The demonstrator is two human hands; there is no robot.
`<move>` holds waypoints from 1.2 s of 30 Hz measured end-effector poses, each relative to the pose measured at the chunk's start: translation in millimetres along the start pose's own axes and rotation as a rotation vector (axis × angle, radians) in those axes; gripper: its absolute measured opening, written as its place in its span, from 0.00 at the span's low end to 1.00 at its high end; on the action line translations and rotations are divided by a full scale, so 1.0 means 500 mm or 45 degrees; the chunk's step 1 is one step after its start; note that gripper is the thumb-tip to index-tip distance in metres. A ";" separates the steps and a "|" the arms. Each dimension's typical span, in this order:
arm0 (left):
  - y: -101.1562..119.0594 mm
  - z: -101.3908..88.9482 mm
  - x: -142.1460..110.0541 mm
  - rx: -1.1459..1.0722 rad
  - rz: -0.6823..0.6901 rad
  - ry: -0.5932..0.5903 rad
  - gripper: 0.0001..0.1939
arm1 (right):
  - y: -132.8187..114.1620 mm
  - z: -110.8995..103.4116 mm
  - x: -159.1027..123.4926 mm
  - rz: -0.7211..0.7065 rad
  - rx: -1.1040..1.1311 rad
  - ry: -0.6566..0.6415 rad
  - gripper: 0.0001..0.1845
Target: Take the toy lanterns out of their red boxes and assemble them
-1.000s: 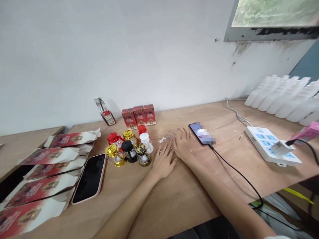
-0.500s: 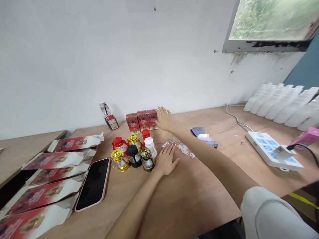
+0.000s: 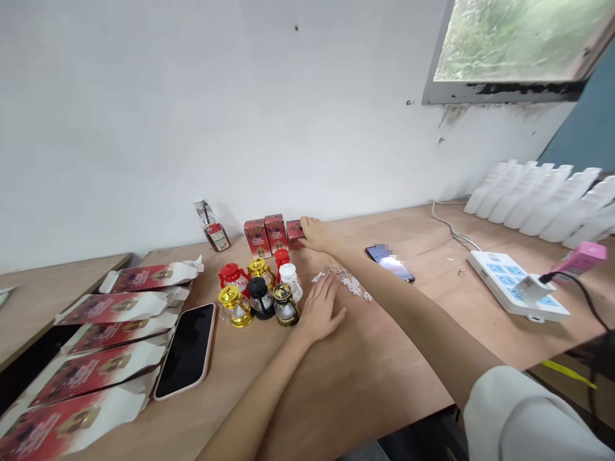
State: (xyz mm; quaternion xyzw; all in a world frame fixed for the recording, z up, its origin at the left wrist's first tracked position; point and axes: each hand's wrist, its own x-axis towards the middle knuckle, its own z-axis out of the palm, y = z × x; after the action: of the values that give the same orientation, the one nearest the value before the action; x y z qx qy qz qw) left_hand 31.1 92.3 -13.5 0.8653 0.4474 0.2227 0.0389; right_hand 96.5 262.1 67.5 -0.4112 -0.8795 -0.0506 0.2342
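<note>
My left hand (image 3: 320, 310) lies flat on the table, fingers stretched, beside small white tags (image 3: 354, 286) and thin metal pieces (image 3: 332, 269). Just left of it stand several miniature lanterns: a white one (image 3: 289, 280), a bronze-black one (image 3: 286, 306), a black one (image 3: 261, 298), gold ones (image 3: 235, 306) and red ones (image 3: 233, 278). Farther back, my right hand (image 3: 313, 234) has its fingers curled over the right end of a small red box (image 3: 295, 234), which looks tipped and is partly covered by the fingers. Two more red boxes (image 3: 266, 235) stand upright to its left.
Flattened red-and-white cartons (image 3: 96, 371) and a phone with a pink rim (image 3: 186, 352) lie at the left. A bottle (image 3: 216, 234) leans near the wall. Rightward are another phone (image 3: 390, 262), a power strip (image 3: 516, 285), its cable and white bottles (image 3: 538, 198).
My right hand's fingers have gone from spread beside the rightmost red box to curled on it. That box now shows lower, apart from its neighbours. My left hand stays put.
</note>
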 end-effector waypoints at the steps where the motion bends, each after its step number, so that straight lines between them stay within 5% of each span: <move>1: 0.011 -0.005 -0.014 0.006 0.039 0.008 0.34 | -0.001 -0.005 -0.010 -0.003 0.019 0.021 0.19; 3: 0.034 -0.013 -0.048 0.039 0.064 0.010 0.29 | 0.000 -0.015 -0.034 0.023 0.050 0.082 0.22; 6: 0.062 -0.025 -0.104 0.172 -0.133 0.057 0.17 | 0.011 -0.028 -0.089 0.198 0.214 0.285 0.30; 10: 0.075 -0.043 -0.149 0.351 -0.435 0.089 0.09 | 0.046 -0.040 -0.186 0.756 1.400 0.773 0.36; 14: 0.067 -0.053 -0.152 0.441 -0.648 0.120 0.08 | 0.073 -0.042 -0.278 0.805 1.711 0.672 0.27; 19: 0.050 -0.051 -0.129 0.426 -0.617 0.140 0.10 | 0.064 -0.021 -0.336 0.725 2.225 0.431 0.18; 22: 0.032 -0.052 -0.115 0.352 -0.632 0.180 0.09 | 0.049 -0.002 -0.343 0.721 2.294 0.382 0.14; 26: 0.003 -0.050 -0.115 -0.216 -0.619 0.347 0.10 | 0.027 0.013 -0.351 0.735 2.379 0.279 0.10; 30: -0.010 -0.042 -0.143 -0.946 -0.472 0.588 0.26 | 0.000 0.001 -0.355 0.674 2.421 0.169 0.16; 33: -0.002 -0.043 -0.162 -1.054 -0.469 0.554 0.36 | -0.023 -0.016 -0.356 0.574 2.365 0.112 0.20; 36: 0.011 -0.050 -0.169 -1.097 -0.636 0.483 0.36 | -0.043 -0.022 -0.362 0.522 2.277 0.067 0.24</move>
State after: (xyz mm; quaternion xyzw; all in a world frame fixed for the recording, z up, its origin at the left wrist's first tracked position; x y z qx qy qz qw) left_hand -17.3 19.0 -19.3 0.5826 0.5071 0.5227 0.3609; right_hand 184.5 118.4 -2.8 -0.2236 -0.4954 0.6820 0.4893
